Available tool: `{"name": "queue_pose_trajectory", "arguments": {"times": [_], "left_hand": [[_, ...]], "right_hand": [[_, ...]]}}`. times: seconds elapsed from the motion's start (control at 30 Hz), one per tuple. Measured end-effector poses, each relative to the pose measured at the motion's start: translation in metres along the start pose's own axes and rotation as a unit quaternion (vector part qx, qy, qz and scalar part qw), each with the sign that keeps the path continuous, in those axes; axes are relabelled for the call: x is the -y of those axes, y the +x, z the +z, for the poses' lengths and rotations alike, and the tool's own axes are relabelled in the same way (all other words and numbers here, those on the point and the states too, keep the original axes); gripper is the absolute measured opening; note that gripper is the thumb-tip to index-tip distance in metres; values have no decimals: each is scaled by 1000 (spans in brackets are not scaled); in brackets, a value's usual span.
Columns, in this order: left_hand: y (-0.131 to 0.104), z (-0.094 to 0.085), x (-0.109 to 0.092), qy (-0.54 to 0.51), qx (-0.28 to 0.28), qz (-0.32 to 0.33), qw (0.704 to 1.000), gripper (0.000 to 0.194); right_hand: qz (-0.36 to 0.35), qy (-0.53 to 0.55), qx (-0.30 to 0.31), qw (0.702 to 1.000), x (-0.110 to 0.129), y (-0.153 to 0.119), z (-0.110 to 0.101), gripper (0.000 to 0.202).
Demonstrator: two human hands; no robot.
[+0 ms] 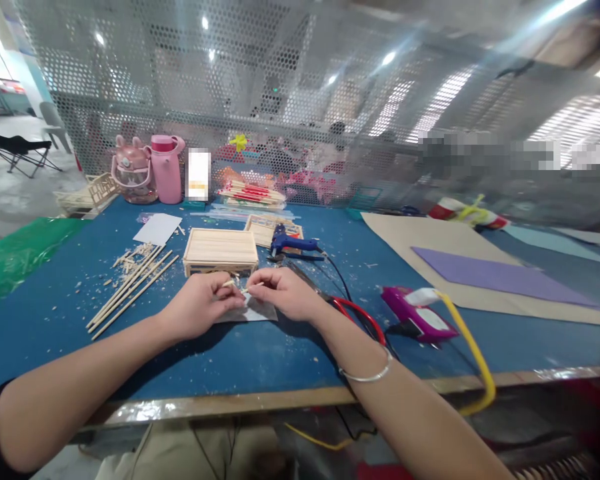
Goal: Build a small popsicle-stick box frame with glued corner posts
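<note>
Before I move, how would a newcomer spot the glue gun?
On the blue table, look just beyond the right hand. The glue gun lies there, partly covering a small wooden tray. Unlike the pale tray and the red-handled scissors, it is blue and trails a black cord.

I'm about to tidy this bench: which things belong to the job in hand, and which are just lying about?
Likely in the job:
small pale pieces, held
loose wooden sticks
slatted wooden box
blue glue gun

Probably just lying about:
pink bottle
purple sheet
green plastic
</note>
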State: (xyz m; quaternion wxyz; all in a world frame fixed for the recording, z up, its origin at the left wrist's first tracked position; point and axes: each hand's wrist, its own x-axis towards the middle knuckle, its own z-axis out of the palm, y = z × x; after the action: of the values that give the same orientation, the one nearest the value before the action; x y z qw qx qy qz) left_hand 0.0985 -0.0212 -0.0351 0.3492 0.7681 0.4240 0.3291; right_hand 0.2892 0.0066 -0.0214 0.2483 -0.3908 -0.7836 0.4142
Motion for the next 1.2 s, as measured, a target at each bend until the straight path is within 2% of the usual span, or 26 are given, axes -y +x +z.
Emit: {"name": "queue_pose_trajectory", "arguments": {"times": [0.07,0.13,0.23,0.33,0.4,0.47,0.57,0.63,0.83,1.0,1.2], "left_hand": [[0,1,-1,-87,-20,-7,996,41],[-1,3,-1,-118,-28,-14,993,41],[-2,4,-1,-76,-34,-9,997,38],[-3,3,-1,2,-36,9,999,38],[-2,2,-1,30,-36,4,999,36],[0,1,0,44,-26,-11,999,31],[2,2,4,93,16,-24,995,23],[3,3,6,135,38,-30,990,22],[4,4,7,163,44,-45,985,25],[5,4,5,181,47,-39,982,31],[5,3,4,176,49,-42,982,29]], "right_hand": [[-12,19,1,1000,1,0,1,18],[-27,11,10,1000,1,-1,2,20],[-90,-47,18,995,1,-2,5,18],[-158,-141,8,977,1,-3,5,13],[-143,-176,0,974,0,-3,5,13],[-86,-161,-1,983,0,-3,4,13],[-8,-100,31,994,-2,-2,4,9],[2,-113,44,993,-2,-1,5,8],[-64,-260,41,963,1,-1,5,13],[-134,-363,57,920,2,-2,10,15],[-142,-351,63,924,-2,-3,8,17]]}}
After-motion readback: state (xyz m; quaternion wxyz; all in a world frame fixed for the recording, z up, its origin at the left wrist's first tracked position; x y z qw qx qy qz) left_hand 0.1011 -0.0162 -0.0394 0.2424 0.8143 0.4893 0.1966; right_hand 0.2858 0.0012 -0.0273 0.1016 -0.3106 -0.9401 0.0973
